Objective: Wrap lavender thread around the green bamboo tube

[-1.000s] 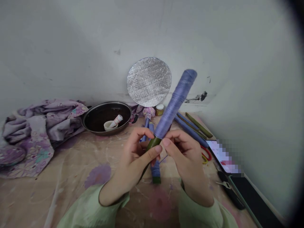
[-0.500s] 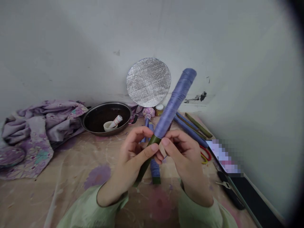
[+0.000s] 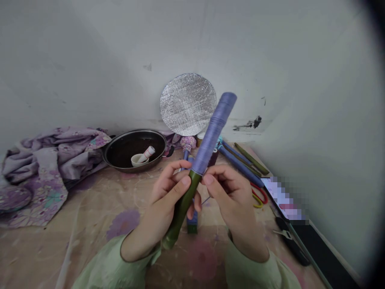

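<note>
A green stick (image 3: 184, 204), its upper part wrapped in purple-blue thread (image 3: 212, 134), leans up and to the right in front of me. My left hand (image 3: 173, 194) grips the bare green part between thumb and fingers. At the lower edge of the wrapping, my right hand (image 3: 224, 192) pinches with thumb and forefinger; a thin thread shows just below those fingertips. Behind the held stick, another blue-wrapped piece with a green end (image 3: 192, 228) lies on the table, partly hidden by my left fingers.
A dark pan (image 3: 135, 160) holding a small white cup (image 3: 140, 159) stands at back left, beside purple flowered cloth (image 3: 45, 172). A round silver disc (image 3: 188, 104) leans on the wall. Wrapped sticks (image 3: 240, 163), red-yellow scissors handles (image 3: 260, 195), a phone (image 3: 281, 198) and a key (image 3: 282, 233) lie right.
The wrapped upper end of the stick has shifted left and slightly down, and more of its green lower end shows. Both hands keep nearly the same place.
</note>
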